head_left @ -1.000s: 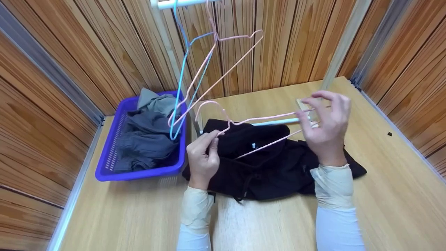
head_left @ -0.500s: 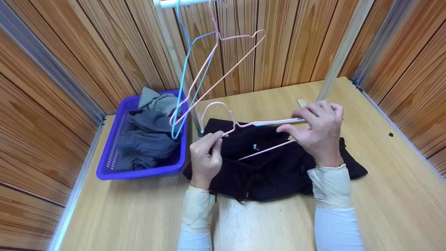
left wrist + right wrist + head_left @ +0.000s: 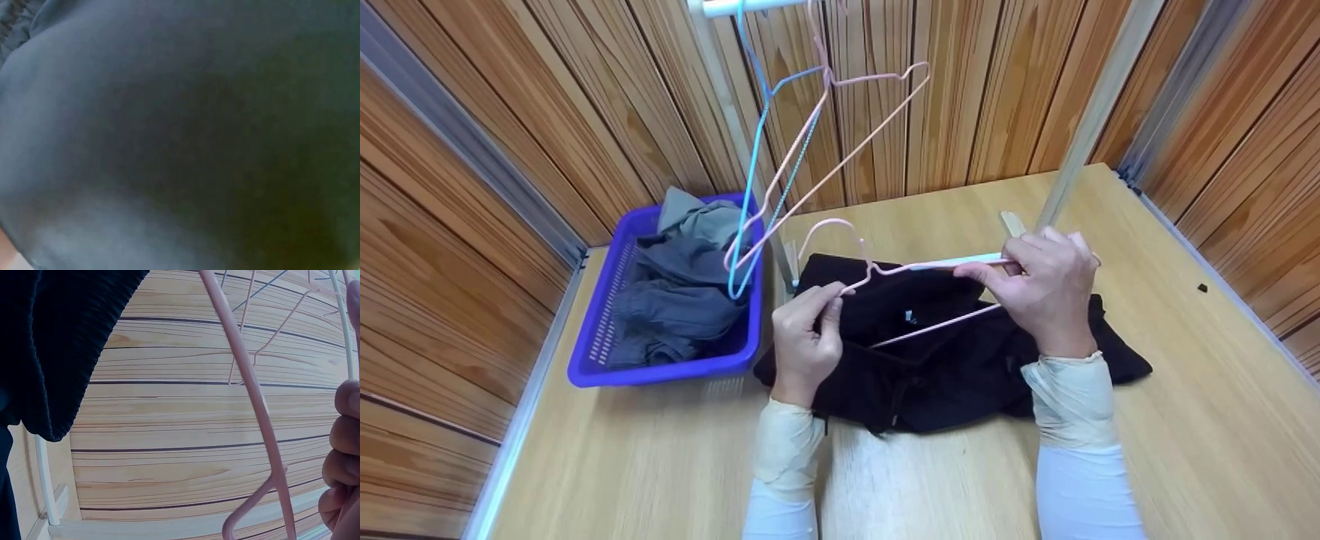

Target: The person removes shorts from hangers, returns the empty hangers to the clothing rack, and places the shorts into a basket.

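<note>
In the head view my left hand [image 3: 808, 341] pinches a pink wire hanger [image 3: 937, 325] just left of its hook. My right hand [image 3: 1050, 289] curls round the hanger's right shoulder. Black drawstring pants [image 3: 952, 390] lie on the table under both hands, waist opening turned upward. The hanger's lower bar runs down to that opening, where its left end is hidden. In the right wrist view the hanger [image 3: 247, 377] passes beside the ribbed waistband [image 3: 62, 382], and curled fingers [image 3: 347, 433] show at the right. Blurred dark cloth [image 3: 180, 124] fills the left wrist view.
A purple basket [image 3: 664, 379] with grey clothes [image 3: 675, 300] stands at the left. Above it, a blue hanger [image 3: 755, 150] and another pink hanger [image 3: 877, 131] hang from a white rack bar [image 3: 750, 7]. Wood-grain walls enclose the table [image 3: 675, 465].
My right hand has come down and inward from beside the hanger's right end, and its fingers have closed round the hanger's shoulder. My left hand has kept its pinch and moved slightly right.
</note>
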Action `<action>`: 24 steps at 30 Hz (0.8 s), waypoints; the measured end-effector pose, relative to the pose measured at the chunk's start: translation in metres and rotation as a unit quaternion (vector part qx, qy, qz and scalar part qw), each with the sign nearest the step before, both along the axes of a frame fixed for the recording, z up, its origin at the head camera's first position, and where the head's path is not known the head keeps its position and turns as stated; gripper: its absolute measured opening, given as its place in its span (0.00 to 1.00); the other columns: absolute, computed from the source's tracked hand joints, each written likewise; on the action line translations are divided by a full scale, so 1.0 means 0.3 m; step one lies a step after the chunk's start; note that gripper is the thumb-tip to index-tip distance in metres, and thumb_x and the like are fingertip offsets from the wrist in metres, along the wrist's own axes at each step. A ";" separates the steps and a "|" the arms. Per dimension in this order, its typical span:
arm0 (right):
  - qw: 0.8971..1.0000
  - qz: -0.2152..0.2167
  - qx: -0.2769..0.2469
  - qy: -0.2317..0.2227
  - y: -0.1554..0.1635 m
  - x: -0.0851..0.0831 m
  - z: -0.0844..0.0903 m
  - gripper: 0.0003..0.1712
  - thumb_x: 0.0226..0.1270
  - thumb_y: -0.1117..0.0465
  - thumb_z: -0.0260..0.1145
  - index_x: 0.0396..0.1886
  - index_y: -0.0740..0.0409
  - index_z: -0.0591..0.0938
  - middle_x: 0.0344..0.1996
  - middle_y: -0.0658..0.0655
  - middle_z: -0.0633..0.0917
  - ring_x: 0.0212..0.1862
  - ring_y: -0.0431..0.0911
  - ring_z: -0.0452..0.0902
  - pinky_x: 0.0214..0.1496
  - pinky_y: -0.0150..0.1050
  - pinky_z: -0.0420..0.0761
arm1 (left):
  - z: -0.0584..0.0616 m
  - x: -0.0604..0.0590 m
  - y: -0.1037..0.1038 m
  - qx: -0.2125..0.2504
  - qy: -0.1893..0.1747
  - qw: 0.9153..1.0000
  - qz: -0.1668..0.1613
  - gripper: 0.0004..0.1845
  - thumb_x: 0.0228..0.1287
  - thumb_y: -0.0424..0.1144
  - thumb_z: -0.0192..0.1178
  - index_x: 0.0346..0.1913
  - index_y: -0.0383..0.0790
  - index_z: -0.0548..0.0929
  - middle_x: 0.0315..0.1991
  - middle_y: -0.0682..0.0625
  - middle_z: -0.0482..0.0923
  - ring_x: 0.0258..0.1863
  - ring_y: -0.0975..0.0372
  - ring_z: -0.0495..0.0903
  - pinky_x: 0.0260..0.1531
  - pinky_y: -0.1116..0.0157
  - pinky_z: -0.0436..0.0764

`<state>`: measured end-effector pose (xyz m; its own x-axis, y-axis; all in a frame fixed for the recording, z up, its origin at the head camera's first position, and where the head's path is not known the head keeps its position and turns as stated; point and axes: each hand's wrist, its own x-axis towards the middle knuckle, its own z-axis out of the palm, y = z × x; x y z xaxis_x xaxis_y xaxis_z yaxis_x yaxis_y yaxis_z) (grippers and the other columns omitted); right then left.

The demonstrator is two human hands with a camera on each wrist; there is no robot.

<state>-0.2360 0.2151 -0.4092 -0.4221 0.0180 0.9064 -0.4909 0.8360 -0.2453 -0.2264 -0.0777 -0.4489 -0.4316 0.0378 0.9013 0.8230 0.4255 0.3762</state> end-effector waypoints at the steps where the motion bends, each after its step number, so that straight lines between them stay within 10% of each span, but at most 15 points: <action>1: 1.000 -0.001 0.002 -0.001 0.001 0.001 0.001 0.50 0.53 0.15 0.64 0.09 0.57 0.65 0.08 0.53 0.64 0.19 0.49 0.57 0.33 0.41 0.49 | 0.001 0.000 0.000 -0.001 0.000 1.000 0.000 0.09 0.67 0.22 0.62 0.42 0.33 0.91 0.30 0.44 0.90 0.25 0.59 0.83 0.31 0.64 0.82; 24: 0.999 0.016 -0.022 -0.020 0.048 -0.007 -0.013 0.49 0.51 0.18 0.68 0.07 0.56 0.65 0.08 0.53 0.64 0.21 0.43 0.52 0.31 0.35 0.46 | 0.013 0.008 -0.008 -0.013 -0.018 1.000 0.013 0.05 0.71 0.29 0.65 0.40 0.36 0.91 0.30 0.46 0.89 0.29 0.60 0.86 0.36 0.64 0.86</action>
<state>-0.2381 0.2295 -0.4132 -0.4582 0.0438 0.8878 -0.5071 0.8074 -0.3016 -0.2239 -0.0801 -0.4451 -0.4649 0.0492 0.8840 0.7979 0.4560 0.3942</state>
